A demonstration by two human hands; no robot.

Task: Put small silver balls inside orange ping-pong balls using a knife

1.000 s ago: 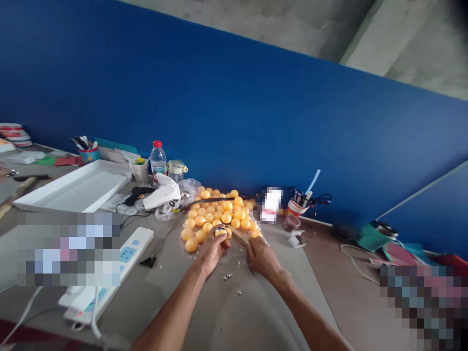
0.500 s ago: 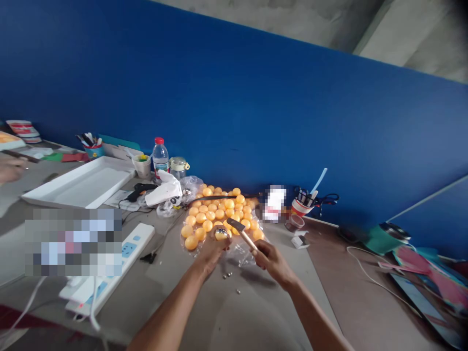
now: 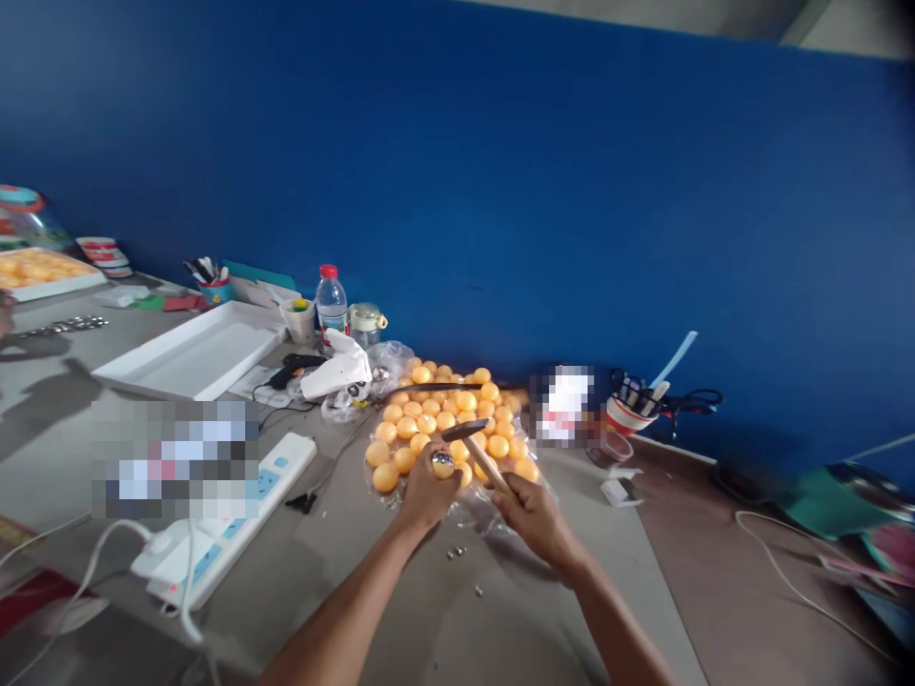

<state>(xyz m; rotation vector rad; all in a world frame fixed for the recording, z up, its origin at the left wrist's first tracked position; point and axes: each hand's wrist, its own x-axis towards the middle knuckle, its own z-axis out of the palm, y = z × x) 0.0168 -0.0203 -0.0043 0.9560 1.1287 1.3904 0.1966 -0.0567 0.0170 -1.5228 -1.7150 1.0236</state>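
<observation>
My left hand [image 3: 425, 494] is closed around an orange ball [image 3: 442, 465] with a shiny metal piece on top, held just in front of a pile of several orange balls [image 3: 450, 419] lying on clear plastic. My right hand [image 3: 535, 514] grips the wooden handle of a small hammer [image 3: 477, 450]. The dark hammer head hangs just above and to the right of the ball in my left hand. A few small metal beads [image 3: 455, 552] lie on the table below my hands.
A white power strip [image 3: 235, 514] lies at the left, with a white tray [image 3: 193, 351] behind it. A water bottle [image 3: 331, 303], jar, glue gun and white tool stand near the blue wall. Pen cups [image 3: 627, 412] and cables sit to the right.
My right hand picked the hammer up from the table and raised its head over the ball in my left hand. The view shifted right.
</observation>
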